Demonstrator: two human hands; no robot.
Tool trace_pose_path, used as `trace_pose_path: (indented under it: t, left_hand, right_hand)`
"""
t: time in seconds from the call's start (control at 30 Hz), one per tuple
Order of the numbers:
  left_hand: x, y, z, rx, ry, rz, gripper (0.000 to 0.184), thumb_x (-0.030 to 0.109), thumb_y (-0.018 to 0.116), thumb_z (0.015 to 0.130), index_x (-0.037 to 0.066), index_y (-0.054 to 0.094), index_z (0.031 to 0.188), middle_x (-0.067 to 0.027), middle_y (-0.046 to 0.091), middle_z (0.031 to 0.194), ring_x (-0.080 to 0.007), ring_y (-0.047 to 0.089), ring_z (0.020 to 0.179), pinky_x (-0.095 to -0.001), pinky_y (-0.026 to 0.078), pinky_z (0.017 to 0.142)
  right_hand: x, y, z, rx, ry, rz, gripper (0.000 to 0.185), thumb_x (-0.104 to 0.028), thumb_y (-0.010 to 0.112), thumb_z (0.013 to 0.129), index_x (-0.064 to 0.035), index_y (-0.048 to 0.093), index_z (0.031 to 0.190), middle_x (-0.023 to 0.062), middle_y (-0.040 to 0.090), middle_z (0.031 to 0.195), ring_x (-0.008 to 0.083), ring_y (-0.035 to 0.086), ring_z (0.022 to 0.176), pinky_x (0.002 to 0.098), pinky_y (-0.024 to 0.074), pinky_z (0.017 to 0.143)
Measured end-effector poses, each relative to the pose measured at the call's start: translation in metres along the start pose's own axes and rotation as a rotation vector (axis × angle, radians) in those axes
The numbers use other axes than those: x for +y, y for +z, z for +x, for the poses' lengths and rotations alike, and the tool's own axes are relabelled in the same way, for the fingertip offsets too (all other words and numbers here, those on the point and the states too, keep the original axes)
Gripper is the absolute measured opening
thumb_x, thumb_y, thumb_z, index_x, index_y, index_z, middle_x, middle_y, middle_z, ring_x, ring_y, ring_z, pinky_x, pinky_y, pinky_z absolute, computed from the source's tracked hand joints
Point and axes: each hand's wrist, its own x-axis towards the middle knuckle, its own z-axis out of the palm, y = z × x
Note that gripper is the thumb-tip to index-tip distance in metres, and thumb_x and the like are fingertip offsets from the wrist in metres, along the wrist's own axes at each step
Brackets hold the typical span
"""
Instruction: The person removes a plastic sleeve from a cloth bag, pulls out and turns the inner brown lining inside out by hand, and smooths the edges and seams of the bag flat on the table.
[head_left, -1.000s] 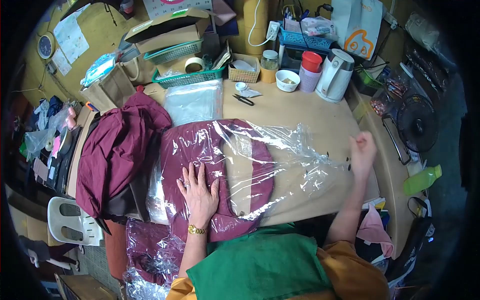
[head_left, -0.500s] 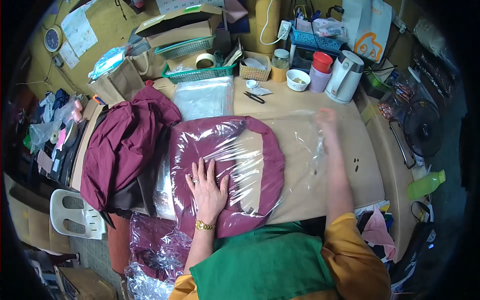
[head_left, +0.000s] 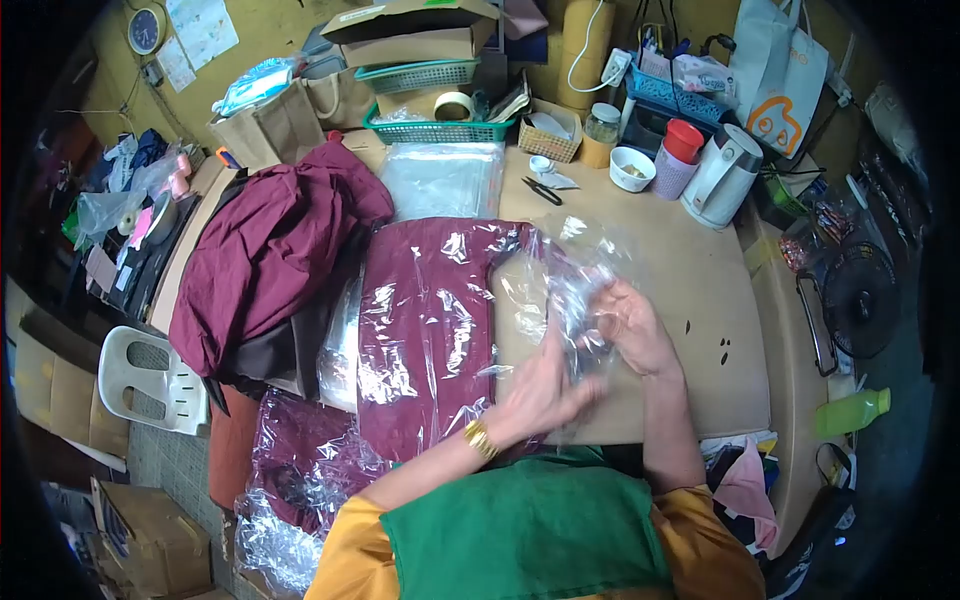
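A folded maroon garment [head_left: 425,330] lies flat on the table inside a clear plastic bag [head_left: 572,290]. The bag's right end is crumpled and lifted between my hands. My right hand [head_left: 638,328] has its fingers curled on the gathered plastic. Touching the plastic from the left, my left hand [head_left: 540,395] has its fingers stretched and thumb apart, somewhat blurred by motion. A gold watch [head_left: 480,438] is on my left wrist. To the left lies a loose heap of maroon cloth [head_left: 270,250] with dark fabric under it.
Behind the garment lies a stack of clear bags [head_left: 440,180]. Black thread snips [head_left: 542,190], a white bowl [head_left: 632,170] and an electric kettle [head_left: 722,178] stand farther back. Wrapped maroon packages [head_left: 310,460] sit lower left, beside a white plastic chair [head_left: 150,380].
My right hand has come inward with the bag's open end, now bunched up. My left hand has left the garment and moved right. The garment's right part is folded over.
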Motion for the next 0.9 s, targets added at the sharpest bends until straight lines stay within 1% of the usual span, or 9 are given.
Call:
trace_pose_path:
  t: [0.13,0.23,0.43,0.47,0.57,0.6,0.7,0.87,0.9]
  left_hand:
    - [0.01,-0.018,0.075,0.027,-0.085,-0.606,0.038,0.028,0.046,0.105,-0.001,0.055,0.128,-0.014,0.068,0.111,-0.023,0.067,0.095,-0.034,0.056,0.08]
    - [0.118,-0.082,0.078,0.067,0.225,-1.205,0.047,0.034,0.041,0.106,0.006,0.044,0.144,-0.0113,0.058,0.129,-0.024,0.063,0.103,-0.039,0.055,0.085]
    - [0.087,-0.152,0.042,-0.054,0.541,-1.76,0.051,0.033,0.032,0.107,0.007,0.032,0.151,-0.0167,0.03,0.153,-0.0406,0.036,0.133,-0.0537,0.038,0.107]
    - [0.055,-0.159,0.032,-0.044,0.523,-1.845,0.052,0.033,0.031,0.107,0.007,0.03,0.152,-0.0176,0.025,0.157,-0.0434,0.032,0.138,-0.0561,0.036,0.111]
    - [-0.076,-0.162,-0.03,0.194,0.339,-1.526,0.05,0.028,0.036,0.103,-0.003,0.044,0.141,-0.0203,0.05,0.141,-0.0385,0.049,0.13,-0.0498,0.042,0.11]
    - [-0.074,-0.148,-0.047,0.668,-0.109,-1.328,0.053,0.027,0.039,0.1,-0.007,0.041,0.141,-0.0225,0.051,0.136,-0.0358,0.053,0.125,-0.049,0.045,0.105]
    - [-0.112,-0.125,-0.112,0.394,-0.346,-1.478,0.077,0.05,0.046,0.095,-0.004,0.03,0.148,-0.0248,0.052,0.134,-0.0343,0.058,0.117,-0.0457,0.052,0.097]
    - [-0.067,-0.12,-0.088,0.636,-0.36,-0.893,0.077,0.051,0.054,0.097,0.012,0.022,0.155,-0.024,0.053,0.133,-0.0344,0.063,0.106,-0.04,0.058,0.076]
    - [-0.054,-0.115,-0.068,0.752,-0.475,-0.711,0.073,0.031,0.065,0.096,0.01,0.024,0.154,-0.0188,0.058,0.122,-0.0243,0.065,0.096,-0.0288,0.054,0.063]
  right_hand:
    - [-0.011,-0.022,0.006,0.215,-0.505,0.213,0.046,-0.025,0.056,0.101,-0.0027,0.044,0.14,0.0108,0.053,0.131,0.0154,0.055,0.114,0.0341,0.0496,0.096]
    - [0.023,-0.035,-0.003,0.497,-0.148,0.143,0.057,-0.037,0.048,0.103,-0.0044,0.033,0.148,0.012,0.055,0.13,0.0233,0.056,0.118,0.0354,0.0452,0.1]
    - [0.071,-0.001,-0.049,-0.282,0.198,1.214,0.075,-0.035,0.057,0.099,-0.0124,0.016,0.158,0.0129,0.04,0.151,0.0256,0.041,0.137,0.042,0.0354,0.113]
    - [0.063,-0.003,-0.05,0.291,0.303,0.748,0.08,-0.032,0.063,0.096,-0.0106,0.015,0.157,0.0155,0.045,0.147,0.0267,0.044,0.135,0.0429,0.0355,0.113]
    - [0.026,-0.072,-0.028,0.336,0.148,0.062,0.078,-0.027,0.074,0.088,-0.0067,0.03,0.15,0.0174,0.05,0.14,0.0261,0.049,0.128,0.0414,0.0413,0.107]
    - [0.014,-0.095,-0.024,0.29,0.139,-0.089,0.077,-0.025,0.077,0.084,-0.0049,0.036,0.146,0.0175,0.053,0.135,0.0258,0.052,0.125,0.0397,0.0433,0.104]
    - [-0.012,-0.123,-0.017,0.486,0.15,-1.395,0.065,-0.027,0.08,0.078,-0.0037,0.053,0.133,0.0212,0.061,0.119,0.036,0.059,0.113,0.0433,0.0464,0.097]
    - [-0.029,-0.082,0.065,0.176,-0.017,-1.171,0.062,-0.048,0.067,0.087,-0.0101,0.056,0.135,0.0192,0.055,0.133,0.0363,0.051,0.126,0.0466,0.0374,0.107]
    - [-0.013,-0.075,0.09,0.172,-0.082,-1.209,0.063,-0.052,0.064,0.088,-0.0126,0.054,0.137,0.0194,0.05,0.14,0.0363,0.045,0.132,0.0509,0.0311,0.111]
